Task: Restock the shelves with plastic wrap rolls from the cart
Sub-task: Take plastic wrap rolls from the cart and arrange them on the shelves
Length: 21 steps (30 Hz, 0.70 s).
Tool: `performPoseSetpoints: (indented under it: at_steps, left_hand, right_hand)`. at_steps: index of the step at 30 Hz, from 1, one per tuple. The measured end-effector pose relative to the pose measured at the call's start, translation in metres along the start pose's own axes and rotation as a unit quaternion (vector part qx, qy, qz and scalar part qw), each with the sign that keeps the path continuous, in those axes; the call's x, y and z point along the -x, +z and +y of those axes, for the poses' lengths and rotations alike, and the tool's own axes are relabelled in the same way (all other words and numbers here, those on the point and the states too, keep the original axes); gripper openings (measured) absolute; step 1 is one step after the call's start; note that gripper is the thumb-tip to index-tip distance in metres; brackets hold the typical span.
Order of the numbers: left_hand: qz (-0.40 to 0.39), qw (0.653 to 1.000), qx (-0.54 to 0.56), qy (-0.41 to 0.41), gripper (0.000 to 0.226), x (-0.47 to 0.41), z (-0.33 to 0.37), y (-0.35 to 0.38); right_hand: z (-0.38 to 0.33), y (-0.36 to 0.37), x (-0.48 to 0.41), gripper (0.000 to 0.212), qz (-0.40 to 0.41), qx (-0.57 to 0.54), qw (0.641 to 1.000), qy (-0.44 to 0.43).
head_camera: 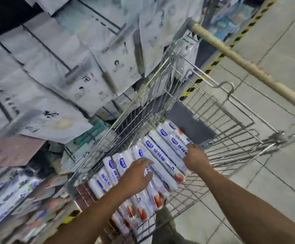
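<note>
Several white plastic wrap rolls (pixel 162 154) with blue labels and red ends lie side by side in the wire shopping cart (pixel 231 138). My left hand (pixel 136 175) reaches into the cart with fingers spread, resting on top of the middle rolls. My right hand (pixel 196 157) is over the rolls at the right side of the pile, fingers curled down onto one roll; whether it grips it is unclear. The shelves (pixel 28 191) stand to the left of the cart, with packaged goods on them.
White packaged goods hang on hooks (pixel 94 71) above and left of the cart. The cart's tan handle bar (pixel 248 66) runs along the upper right. Grey tiled floor (pixel 275 173) with a yellow-black striped line lies to the right.
</note>
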<state>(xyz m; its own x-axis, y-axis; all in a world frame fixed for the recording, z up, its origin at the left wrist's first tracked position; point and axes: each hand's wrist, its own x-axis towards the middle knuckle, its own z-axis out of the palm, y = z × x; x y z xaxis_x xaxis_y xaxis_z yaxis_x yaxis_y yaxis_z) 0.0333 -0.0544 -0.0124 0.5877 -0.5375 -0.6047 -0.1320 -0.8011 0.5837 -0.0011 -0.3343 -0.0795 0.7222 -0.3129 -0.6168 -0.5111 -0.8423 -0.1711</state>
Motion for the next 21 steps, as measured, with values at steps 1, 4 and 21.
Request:
performPoseSetpoints:
  at_steps: [1,4,21]
  left_hand:
    - [0.002,0.999,0.030,-0.020,0.038,-0.010,0.000,0.003]
    - [0.005,0.991,0.119,-0.068,0.036,-0.038,-0.001,0.016]
    - [-0.010,0.704,0.629,-0.328,0.078,-0.113,0.042,0.051]
  right_hand:
    - [0.001,0.004,-0.009,0.046,0.000,0.023,1.000,0.006]
    - [-0.001,0.020,-0.029,0.050,-0.017,0.077,0.997,0.025]
    - [-0.014,-0.006,-0.009,0.025,-0.137,-0.235,0.959,-0.083]
